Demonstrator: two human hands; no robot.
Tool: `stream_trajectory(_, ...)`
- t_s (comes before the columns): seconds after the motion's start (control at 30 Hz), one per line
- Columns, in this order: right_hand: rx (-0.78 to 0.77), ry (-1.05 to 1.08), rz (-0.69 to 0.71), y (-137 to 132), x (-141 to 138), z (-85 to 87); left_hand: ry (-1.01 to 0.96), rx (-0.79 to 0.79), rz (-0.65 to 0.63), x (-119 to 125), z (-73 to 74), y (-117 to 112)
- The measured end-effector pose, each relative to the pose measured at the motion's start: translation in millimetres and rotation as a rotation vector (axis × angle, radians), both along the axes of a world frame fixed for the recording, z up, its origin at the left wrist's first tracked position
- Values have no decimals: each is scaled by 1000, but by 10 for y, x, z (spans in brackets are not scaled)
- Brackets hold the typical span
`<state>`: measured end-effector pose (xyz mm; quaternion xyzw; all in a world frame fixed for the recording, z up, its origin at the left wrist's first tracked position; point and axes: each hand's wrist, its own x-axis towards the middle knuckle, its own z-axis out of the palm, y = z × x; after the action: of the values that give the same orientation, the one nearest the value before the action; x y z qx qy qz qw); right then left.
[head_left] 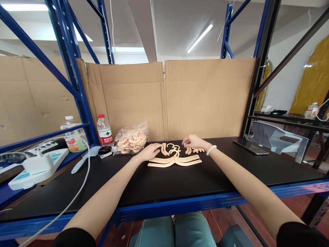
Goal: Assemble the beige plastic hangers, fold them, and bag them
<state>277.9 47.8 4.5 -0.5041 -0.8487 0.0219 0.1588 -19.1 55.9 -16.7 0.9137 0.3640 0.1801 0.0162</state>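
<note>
Brown cardboard panels (205,99) are standing along the back of the worktop (144,188), probably screening it from the room beyond. The big bottle (74,135) is standing past the blue frame on the left, a smaller red-capped bottle (105,133) is standing inside it, and a clear bag (132,140) is bulging with pale pieces beside that; all three are sitting well aside, I'd judge to leave the middle free. A flat dark device (250,146) is lying over on the right, likely for the same reason.

Both hands are reaching across to the wooden parts in the centre. The left hand (151,151) is stretching its fingers fairly straight, tips just beside some short strips (164,149); the right hand (194,141) is curling its fingers narrowly above the small pieces (197,150). From here I can't tell whether either is gripping anything. Nearest the person, long curved strips (159,165) are spreading in mirrored pairs, seemingly so the two sides match, with thin curls (175,152) rising between them.

A beaded bracelet (211,150) is circling the right wrist. Smallest of all, lettering is showing: 农夫山 on the red label, and 茶 on the big bottle, the rest being too small to read.
</note>
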Motion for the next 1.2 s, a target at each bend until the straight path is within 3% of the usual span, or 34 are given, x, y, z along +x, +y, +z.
stream_trajectory(0.17, -28, -79, 51, 91, -301, -75, 35, -23, -58, -33, -117, 107)
stream_trajectory(0.67, 84, -32, 29, 86, -327, -216, -25, -45, 3, -65, -175, 209)
stream_trajectory(0.9, 242, 186, -115, 269, -232, -249, -168, -77, -39, -44, -203, 259)
stream_trajectory(1.07, 315, 362, -213, 295, -156, -232, -348, -80, -60, -50, -85, 160)
stream_trajectory(1.2, 291, 464, -214, 305, -157, -272, -548, -135, -56, 8, -14, 92)
